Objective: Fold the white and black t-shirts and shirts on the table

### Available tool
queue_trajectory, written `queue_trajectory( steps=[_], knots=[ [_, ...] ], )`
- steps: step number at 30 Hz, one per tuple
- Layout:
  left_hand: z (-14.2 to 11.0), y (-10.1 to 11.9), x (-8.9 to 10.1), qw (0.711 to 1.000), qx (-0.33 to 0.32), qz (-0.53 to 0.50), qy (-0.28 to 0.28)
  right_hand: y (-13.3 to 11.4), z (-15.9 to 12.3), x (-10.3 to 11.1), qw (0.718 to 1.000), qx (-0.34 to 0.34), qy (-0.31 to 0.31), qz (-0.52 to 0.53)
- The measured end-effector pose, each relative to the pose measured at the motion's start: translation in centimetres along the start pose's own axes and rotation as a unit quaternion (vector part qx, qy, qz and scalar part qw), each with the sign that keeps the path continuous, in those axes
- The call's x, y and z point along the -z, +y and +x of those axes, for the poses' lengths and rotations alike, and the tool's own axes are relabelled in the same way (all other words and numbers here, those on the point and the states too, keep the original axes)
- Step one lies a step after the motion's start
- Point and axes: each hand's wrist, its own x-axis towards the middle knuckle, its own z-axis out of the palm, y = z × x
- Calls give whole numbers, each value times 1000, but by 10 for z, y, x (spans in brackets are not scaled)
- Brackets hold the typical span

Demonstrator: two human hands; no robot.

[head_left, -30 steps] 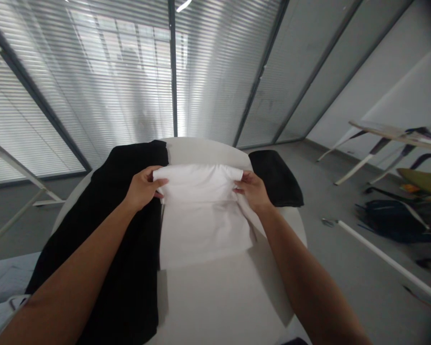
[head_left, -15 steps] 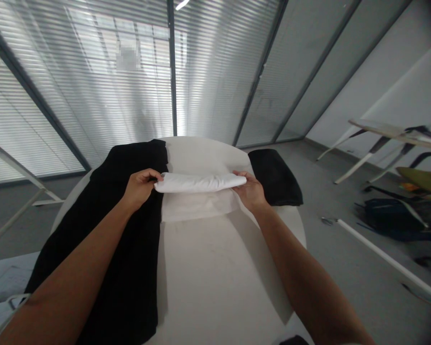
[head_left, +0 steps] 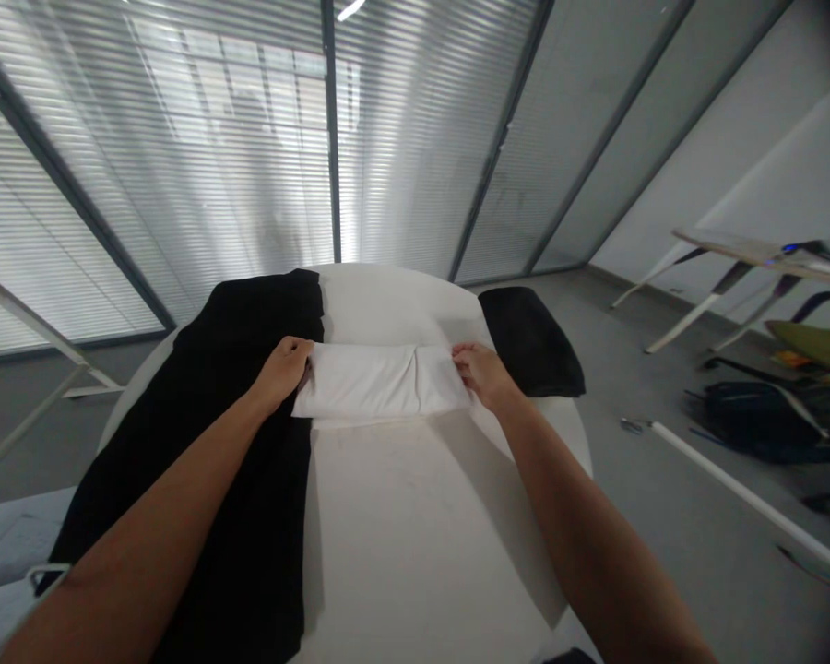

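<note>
A white garment (head_left: 377,381), folded into a flat rectangle, lies on the round white table (head_left: 415,535). My left hand (head_left: 283,369) grips its left end with curled fingers. At the right end, my right hand (head_left: 480,372) pinches the cloth. A large black garment (head_left: 242,443) is spread over the table's left side, touching the white one. A folded black garment (head_left: 529,339) sits at the table's right edge, just beyond my right hand.
Glass walls with blinds (head_left: 263,138) stand behind the table. On the grey floor at right lie a dark bag (head_left: 761,424) and a white pole (head_left: 747,503). A tilted table (head_left: 753,258) stands at far right, and a white frame (head_left: 28,323) at left.
The white garment's near part was lifted and folded away from me, then laid down into a short flat rectangle. Both hands stayed at its ends.
</note>
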Motion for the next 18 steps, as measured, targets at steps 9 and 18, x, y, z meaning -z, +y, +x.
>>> queue_trajectory(
  steps=[9,18],
  knots=[
    [-9,11,0,994,-40,61,-86,5,1,-3,948,146,37,-280],
    [-15,9,-4,990,-57,114,-51,10,3,0,924,208,23,-320]
  ],
)
